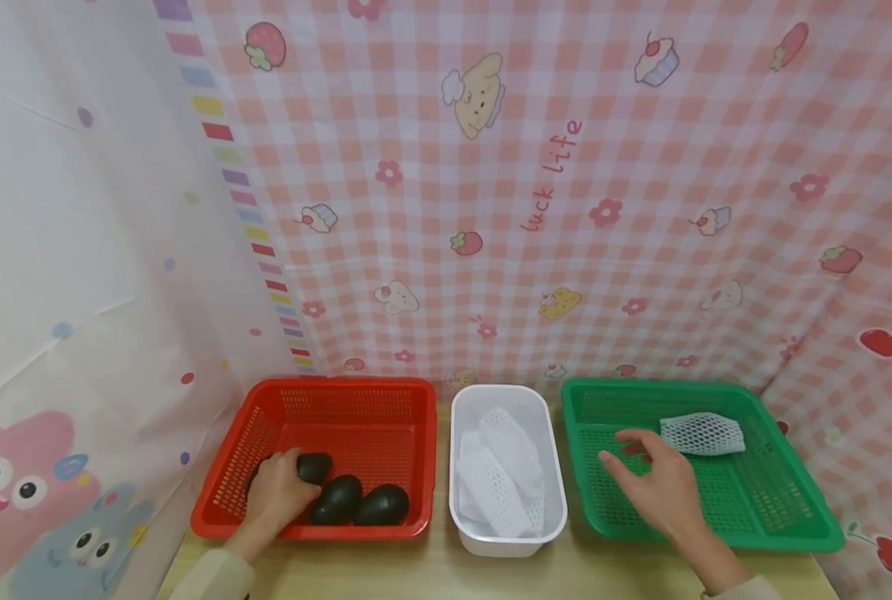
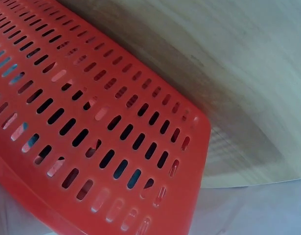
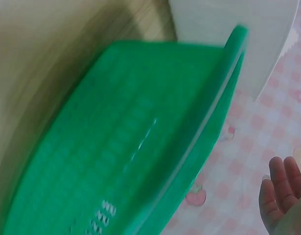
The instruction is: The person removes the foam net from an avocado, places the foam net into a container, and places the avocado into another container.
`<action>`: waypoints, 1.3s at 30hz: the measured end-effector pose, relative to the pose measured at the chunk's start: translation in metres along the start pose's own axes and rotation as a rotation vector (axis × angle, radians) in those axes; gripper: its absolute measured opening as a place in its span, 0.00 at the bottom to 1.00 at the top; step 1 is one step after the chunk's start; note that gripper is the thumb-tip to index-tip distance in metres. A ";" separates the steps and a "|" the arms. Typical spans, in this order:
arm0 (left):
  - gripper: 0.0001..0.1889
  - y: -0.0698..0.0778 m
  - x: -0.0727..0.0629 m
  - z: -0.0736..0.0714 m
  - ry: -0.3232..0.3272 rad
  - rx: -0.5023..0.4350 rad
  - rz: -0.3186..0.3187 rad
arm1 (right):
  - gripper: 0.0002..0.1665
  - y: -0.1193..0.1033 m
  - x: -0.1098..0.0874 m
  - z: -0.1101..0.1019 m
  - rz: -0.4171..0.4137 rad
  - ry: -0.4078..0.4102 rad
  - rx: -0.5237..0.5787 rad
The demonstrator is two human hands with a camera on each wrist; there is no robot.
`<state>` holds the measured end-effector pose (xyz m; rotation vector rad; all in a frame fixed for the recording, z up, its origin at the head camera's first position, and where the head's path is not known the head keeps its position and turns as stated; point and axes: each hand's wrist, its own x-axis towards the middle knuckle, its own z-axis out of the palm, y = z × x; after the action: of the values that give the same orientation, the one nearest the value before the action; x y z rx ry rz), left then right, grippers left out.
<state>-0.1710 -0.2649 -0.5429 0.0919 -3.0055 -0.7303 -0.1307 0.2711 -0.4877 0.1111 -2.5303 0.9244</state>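
Inside the red basket (image 1: 356, 385), my left hand (image 1: 275, 492) reaches down with its fingers and thumb curled about a dark avocado (image 1: 314, 467), partly hidden by the hand. Two more avocados, one an avocado (image 1: 337, 498) in the middle and one an avocado (image 1: 383, 505) at right, lie beside it. Another dark shape shows left of the hand. My right hand (image 1: 659, 483) hovers over the green basket (image 1: 701, 537), thumb and fingers apart, holding nothing. Near it lies a white foam net sleeve (image 1: 704, 434); whether something is inside I cannot tell.
Between the baskets stands a white tub (image 1: 508, 546) with several white foam net sleeves (image 1: 498, 475). All three containers sit on a wooden table (image 1: 416, 575). A pink checked cloth (image 1: 491, 208) hangs close behind them.
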 end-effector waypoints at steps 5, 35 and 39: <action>0.37 -0.002 0.004 0.001 -0.021 0.029 -0.005 | 0.21 0.013 0.010 -0.015 0.013 -0.055 -0.045; 0.33 0.003 0.008 0.005 -0.096 0.045 0.004 | 0.39 0.111 0.078 -0.069 0.020 -0.409 -0.365; 0.33 0.005 0.008 0.005 -0.103 0.048 0.000 | 0.39 0.125 0.085 -0.069 -0.014 -0.459 -0.406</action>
<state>-0.1795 -0.2585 -0.5442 0.0579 -3.1215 -0.6829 -0.2084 0.4177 -0.4782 0.2365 -3.0797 0.3902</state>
